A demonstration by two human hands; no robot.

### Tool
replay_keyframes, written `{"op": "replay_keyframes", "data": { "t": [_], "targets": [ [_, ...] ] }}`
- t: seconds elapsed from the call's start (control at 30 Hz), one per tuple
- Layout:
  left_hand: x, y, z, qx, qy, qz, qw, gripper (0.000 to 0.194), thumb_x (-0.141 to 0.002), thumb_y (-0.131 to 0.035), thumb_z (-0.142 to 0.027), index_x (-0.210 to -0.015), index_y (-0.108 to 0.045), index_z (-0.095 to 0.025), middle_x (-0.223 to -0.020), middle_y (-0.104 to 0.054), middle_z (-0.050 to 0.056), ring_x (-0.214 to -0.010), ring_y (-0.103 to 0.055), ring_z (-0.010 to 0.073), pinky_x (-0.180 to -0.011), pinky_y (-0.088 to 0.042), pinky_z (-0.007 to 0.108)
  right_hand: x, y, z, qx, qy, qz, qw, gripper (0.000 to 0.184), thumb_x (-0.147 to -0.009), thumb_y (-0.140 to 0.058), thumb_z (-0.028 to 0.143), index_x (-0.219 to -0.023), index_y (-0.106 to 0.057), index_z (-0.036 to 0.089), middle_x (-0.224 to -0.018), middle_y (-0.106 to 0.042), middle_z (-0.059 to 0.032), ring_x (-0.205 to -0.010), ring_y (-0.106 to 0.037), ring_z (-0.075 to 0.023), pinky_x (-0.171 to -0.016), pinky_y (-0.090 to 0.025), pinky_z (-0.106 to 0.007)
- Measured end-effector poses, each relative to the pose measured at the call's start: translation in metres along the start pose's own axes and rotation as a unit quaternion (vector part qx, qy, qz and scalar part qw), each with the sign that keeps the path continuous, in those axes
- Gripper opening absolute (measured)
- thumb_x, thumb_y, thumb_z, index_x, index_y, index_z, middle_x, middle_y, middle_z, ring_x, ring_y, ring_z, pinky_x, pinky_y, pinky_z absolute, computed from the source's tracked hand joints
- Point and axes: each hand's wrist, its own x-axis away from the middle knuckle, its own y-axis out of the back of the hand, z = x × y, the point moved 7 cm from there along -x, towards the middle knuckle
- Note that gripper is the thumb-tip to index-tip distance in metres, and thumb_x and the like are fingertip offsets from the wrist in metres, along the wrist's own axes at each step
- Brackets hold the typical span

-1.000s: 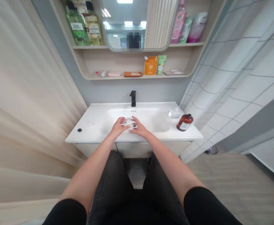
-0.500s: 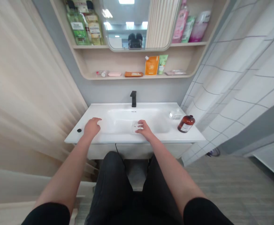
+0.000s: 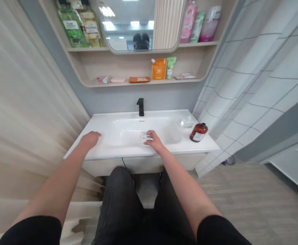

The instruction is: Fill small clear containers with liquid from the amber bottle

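Note:
My right hand (image 3: 154,141) rests in the white basin with its fingers on a small clear cup (image 3: 145,136), which stands in the basin's right half and is partly hidden by those fingers. My left hand (image 3: 89,139) lies flat on the left part of the white sink top (image 3: 105,151), well away from the cup and holding nothing. A small black knob seen earlier near that spot is hidden, probably under my left hand.
A black faucet (image 3: 140,107) rises at the back of the sink. To the right stand an amber bottle (image 3: 198,132) and a clear soap dish (image 3: 187,124). Above, a shelf (image 3: 138,81) holds tubes and bottles. Curtains hang at both sides.
My left hand has left the cup and moved left across the sink to its left part. My right hand stays at the cup. The view has shifted slightly.

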Motion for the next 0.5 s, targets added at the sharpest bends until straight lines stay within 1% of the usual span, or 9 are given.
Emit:
{"op": "replay_keyframes", "data": {
  "t": [0.03, 0.1, 0.17, 0.2, 0.27, 0.33, 0.37, 0.43, 0.5],
  "targets": [
    [0.0, -0.005, -0.01, 0.003, -0.012, 0.015, 1.0, 0.013, -0.081, -0.076, -0.039, -0.083, -0.076, -0.026, -0.093, -0.079, 0.011, -0.106, -0.074, 0.0356, -0.112, -0.058, 0.052, 0.0, -0.001, 0.0, -0.003, -0.003, 0.001, 1.0, 0.077, -0.057, -0.092, 0.038, -0.123, -0.053, 0.033, -0.125, -0.064, -0.0042, -0.102, -0.064, -0.0231, -0.096, -0.06, -0.048],
    [0.003, -0.015, -0.039, 0.042, -0.04, 0.017, 0.998, 0.025, -0.085, -0.075, -0.043, -0.102, -0.08, -0.026, -0.117, -0.081, 0.012, -0.118, -0.072, 0.0349, -0.118, -0.055, 0.052, 0.001, -0.002, 0.001, -0.011, -0.007, 0.005, 1.0, 0.077, -0.057, -0.092, 0.037, -0.124, -0.053, 0.032, -0.124, -0.064, -0.0039, -0.102, -0.064, -0.0227, -0.097, -0.06, -0.047],
    [0.009, -0.024, -0.077, 0.15, -0.044, -0.034, 0.987, 0.04, -0.093, -0.069, -0.051, -0.121, -0.078, -0.024, -0.131, -0.078, 0.012, -0.12, -0.073, 0.0311, -0.114, -0.057, 0.049, 0.002, -0.003, 0.004, -0.013, -0.006, 0.015, 1.0, 0.078, -0.057, -0.093, 0.035, -0.124, -0.055, 0.032, -0.124, -0.065, -0.0038, -0.102, -0.064, -0.0224, -0.097, -0.06, -0.047],
    [0.013, -0.032, -0.096, 0.221, -0.035, -0.051, 0.973, 0.045, -0.096, -0.068, -0.054, -0.126, -0.077, -0.022, -0.13, -0.079, 0.011, -0.117, -0.074, 0.0292, -0.111, -0.059, 0.047, 0.002, -0.003, 0.005, -0.011, -0.003, 0.022, 1.0, 0.078, -0.057, -0.094, 0.035, -0.125, -0.055, 0.031, -0.124, -0.065, -0.0036, -0.101, -0.064, -0.0221, -0.098, -0.06, -0.047],
    [0.019, -0.054, -0.136, 0.348, -0.022, -0.062, 0.935, 0.05, -0.097, -0.068, -0.058, -0.129, -0.075, -0.02, -0.124, -0.081, 0.011, -0.112, -0.076, 0.0265, -0.106, -0.062, 0.045, 0.003, -0.005, 0.008, -0.007, 0.008, 0.043, 0.999, 0.08, -0.056, -0.096, 0.034, -0.126, -0.058, 0.031, -0.124, -0.066, -0.0032, -0.1, -0.064, -0.0217, -0.1, -0.059, -0.047],
    [0.023, -0.077, -0.167, 0.424, -0.002, -0.065, 0.903, 0.053, -0.096, -0.072, -0.061, -0.129, -0.076, -0.02, -0.123, -0.081, 0.011, -0.11, -0.076, 0.0252, -0.1, -0.065, 0.043, 0.005, -0.007, 0.011, -0.013, 0.017, 0.059, 0.998, 0.08, -0.056, -0.098, 0.035, -0.126, -0.059, 0.032, -0.123, -0.067, -0.0025, -0.101, -0.065, -0.0216, -0.1, -0.058, -0.045],
    [0.023, -0.088, -0.178, 0.446, 0.006, -0.065, 0.893, 0.053, -0.095, -0.073, -0.062, -0.128, -0.077, -0.02, -0.122, -0.082, 0.011, -0.109, -0.076, 0.025, -0.098, -0.065, 0.042, 0.005, -0.007, 0.012, -0.018, 0.018, 0.063, 0.998, 0.081, -0.056, -0.098, 0.035, -0.126, -0.059, 0.032, -0.122, -0.067, -0.0021, -0.102, -0.065, -0.0216, -0.1, -0.058, -0.044],
    [0.022, -0.105, -0.192, 0.466, 0.014, -0.059, 0.883, 0.054, -0.094, -0.075, -0.063, -0.126, -0.078, -0.019, -0.121, -0.082, 0.011, -0.107, -0.076, 0.0248, -0.096, -0.066, 0.042, 0.006, -0.007, 0.012, -0.029, 0.014, 0.064, 0.997, 0.081, -0.056, -0.099, 0.035, -0.126, -0.059, 0.032, -0.12, -0.067, -0.0016, -0.101, -0.065, -0.0211, -0.097, -0.058, -0.042],
    [0.019, -0.116, -0.197, 0.455, 0.008, -0.05, 0.889, 0.052, -0.095, -0.075, -0.061, -0.126, -0.079, -0.019, -0.12, -0.083, 0.011, -0.105, -0.077, 0.0251, -0.097, -0.065, 0.044, 0.007, -0.008, 0.013, -0.032, 0.012, 0.066, 0.997, 0.08, -0.057, -0.099, 0.034, -0.127, -0.06, 0.031, -0.119, -0.067, -0.0016, -0.1, -0.064, -0.0207, -0.096, -0.057, -0.04]
  ]
}}
